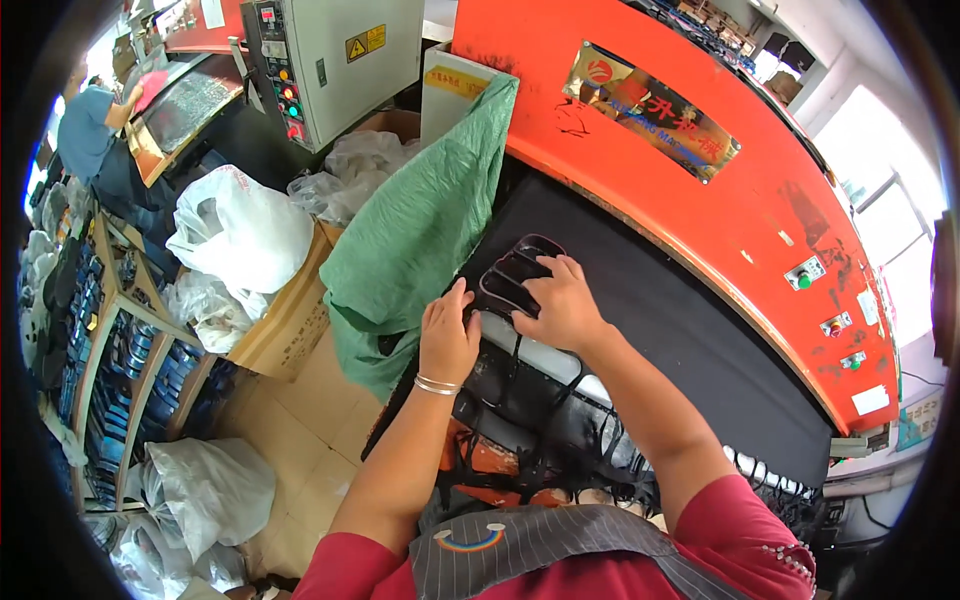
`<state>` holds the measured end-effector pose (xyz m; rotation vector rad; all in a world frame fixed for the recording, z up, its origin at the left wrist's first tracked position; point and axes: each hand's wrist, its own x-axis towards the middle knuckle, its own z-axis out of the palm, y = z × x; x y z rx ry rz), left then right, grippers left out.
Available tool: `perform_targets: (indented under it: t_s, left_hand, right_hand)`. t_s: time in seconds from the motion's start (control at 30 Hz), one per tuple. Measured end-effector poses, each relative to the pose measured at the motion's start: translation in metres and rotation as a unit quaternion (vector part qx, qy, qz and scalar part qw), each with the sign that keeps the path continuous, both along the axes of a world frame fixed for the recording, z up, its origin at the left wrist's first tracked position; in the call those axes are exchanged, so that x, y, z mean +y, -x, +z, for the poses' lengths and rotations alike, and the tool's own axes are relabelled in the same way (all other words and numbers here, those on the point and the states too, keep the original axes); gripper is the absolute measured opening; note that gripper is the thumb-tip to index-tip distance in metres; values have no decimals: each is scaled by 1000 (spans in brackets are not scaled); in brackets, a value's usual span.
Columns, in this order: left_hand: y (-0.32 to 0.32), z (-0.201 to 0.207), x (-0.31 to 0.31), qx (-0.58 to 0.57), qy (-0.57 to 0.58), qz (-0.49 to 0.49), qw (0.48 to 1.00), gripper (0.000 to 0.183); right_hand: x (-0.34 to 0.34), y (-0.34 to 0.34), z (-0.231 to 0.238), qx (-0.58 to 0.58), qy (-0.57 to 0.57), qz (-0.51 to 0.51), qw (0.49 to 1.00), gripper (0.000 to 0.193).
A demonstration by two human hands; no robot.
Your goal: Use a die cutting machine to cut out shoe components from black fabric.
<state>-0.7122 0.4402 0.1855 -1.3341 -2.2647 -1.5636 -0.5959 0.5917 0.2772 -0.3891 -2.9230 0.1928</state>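
Observation:
A black steel-rule cutting die point(497, 284), formed of curved, strip-like outlines, lies on black sheet material point(670, 300) at the left end of the press bed. My right hand point(562, 305) grips the die's right side, fingers bent over its edge and thumb at its near side. At the die's near left corner is my left hand point(448, 335), its fingers extended and thumb apart. Whether those fingertips touch the die I cannot tell. Cut black strips and scraps point(540, 440) hang in a tangle below the bed's near edge.
The orange press beam point(620, 130) spans the far side, with push buttons at its right. A green woven sack point(410, 240) drapes beside the bed's left end. Further left stand a cardboard box point(290, 320), white bags point(240, 225) and a die rack point(130, 350). Another person point(95, 135) works far left.

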Motion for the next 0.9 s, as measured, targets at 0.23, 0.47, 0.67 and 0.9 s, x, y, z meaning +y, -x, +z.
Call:
perform_targets:
  t_s: [0.23,0.47,0.67,0.9]
  left_hand:
    - [24,0,-3,44,48,-11,998,70]
    - [21,1,17,101,25,-4,995,67]
    - [-6,10,34,137,22,2,990,61]
    - [-56,27,67,94,47,18,994,59]
  right_hand:
    - [-18,1,-43,108,24,-185,977,67]
    - [7,-9,-52,97,43,-125,986,55]
    - [20,-35,-45,127,10,-129,983,57]
    - [58,-131,-5,152,107,-115,976,78]
